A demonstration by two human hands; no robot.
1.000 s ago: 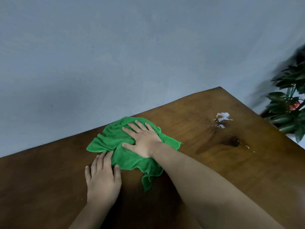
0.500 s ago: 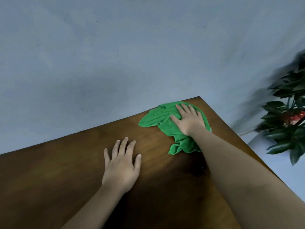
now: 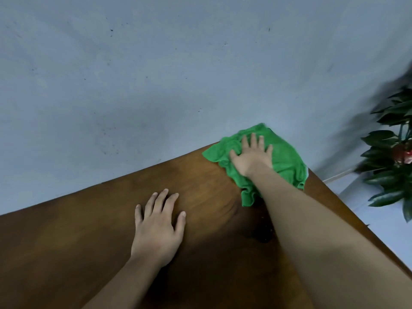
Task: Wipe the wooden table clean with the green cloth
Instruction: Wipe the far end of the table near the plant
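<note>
2 hands: right hand (image 3: 250,157) flat on 1 green cloth (image 3: 283,157), left hand (image 3: 157,228) on table (image 3: 66,253).

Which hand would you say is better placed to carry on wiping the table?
The right hand: it presses flat on the green cloth at the table's far corner. The left hand rests on bare wood.

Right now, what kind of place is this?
Probably a plain indoor room, home or office. A wooden table stands against a bare blue-grey wall, with a leafy potted plant in the corner.
</note>
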